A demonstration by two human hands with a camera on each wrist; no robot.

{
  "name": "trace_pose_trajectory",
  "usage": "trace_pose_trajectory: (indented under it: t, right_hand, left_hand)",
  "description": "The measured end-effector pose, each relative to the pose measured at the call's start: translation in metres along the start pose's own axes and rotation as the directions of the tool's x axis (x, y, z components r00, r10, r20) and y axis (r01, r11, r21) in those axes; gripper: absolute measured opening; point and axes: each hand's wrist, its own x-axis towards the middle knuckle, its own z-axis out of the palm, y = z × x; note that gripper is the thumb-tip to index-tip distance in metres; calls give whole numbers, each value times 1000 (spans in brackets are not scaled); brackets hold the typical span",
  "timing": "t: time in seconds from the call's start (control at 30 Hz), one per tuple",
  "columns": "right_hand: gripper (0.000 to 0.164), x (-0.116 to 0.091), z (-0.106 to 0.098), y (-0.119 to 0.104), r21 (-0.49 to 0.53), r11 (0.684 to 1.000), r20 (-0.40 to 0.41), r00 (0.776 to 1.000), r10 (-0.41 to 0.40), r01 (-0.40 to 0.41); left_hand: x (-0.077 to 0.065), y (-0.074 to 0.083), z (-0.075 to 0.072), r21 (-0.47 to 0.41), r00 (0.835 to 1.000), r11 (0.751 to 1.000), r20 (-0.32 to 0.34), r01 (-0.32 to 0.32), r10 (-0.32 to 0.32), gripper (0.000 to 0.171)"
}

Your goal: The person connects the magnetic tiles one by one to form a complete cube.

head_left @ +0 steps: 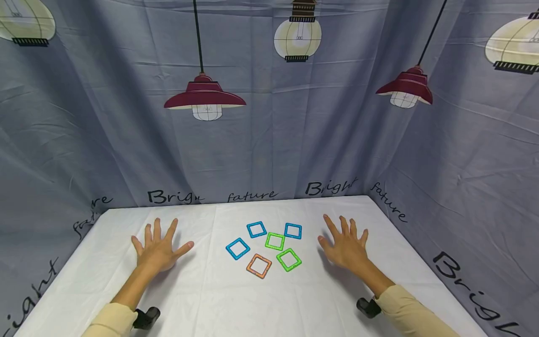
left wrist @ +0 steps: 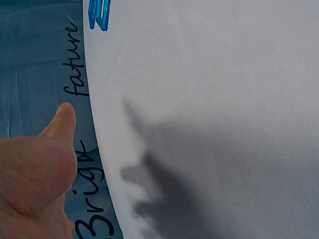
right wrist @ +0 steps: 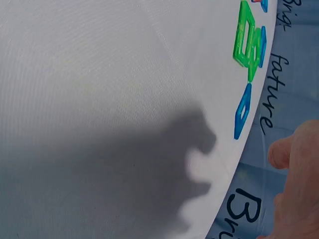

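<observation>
Several small square frames lie loosely grouped mid-table in the head view. Three are blue: one at the back left (head_left: 256, 223), a blue square at the back right (head_left: 293, 225) and a blue square at the left (head_left: 229, 250). Two are green, a green square in the middle (head_left: 275, 234) and a green square nearer the front (head_left: 283, 263). An orange square (head_left: 251, 267) sits at the front. My left hand (head_left: 156, 250), fingers spread and holding nothing, hovers left of the group. To the right, my right hand (head_left: 347, 248) is likewise spread with nothing in it, nearest the blue back-right square.
A white cloth covers the table (head_left: 210, 299). Behind it and along both sides hangs a blue-grey curtain (head_left: 261, 150) printed with lamps and lettering. Each wrist wears a black camera, one at the left wrist (head_left: 146, 318) and another at the right wrist (head_left: 368, 308).
</observation>
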Motion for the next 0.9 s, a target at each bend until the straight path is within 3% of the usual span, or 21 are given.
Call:
trace_pose_trajectory:
  t: [0.53, 0.9]
  right_hand:
    - [71, 0, 0, -13, 20, 1000, 0, 1000, -22, 22]
    - [73, 0, 2, -37, 24, 998, 17, 998, -65, 64]
  left_hand:
    - [-1, 15, 8, -35, 999, 998, -4, -47, 47, 94]
    - [-3, 43, 17, -65, 995, 993, 10, -95, 96, 92]
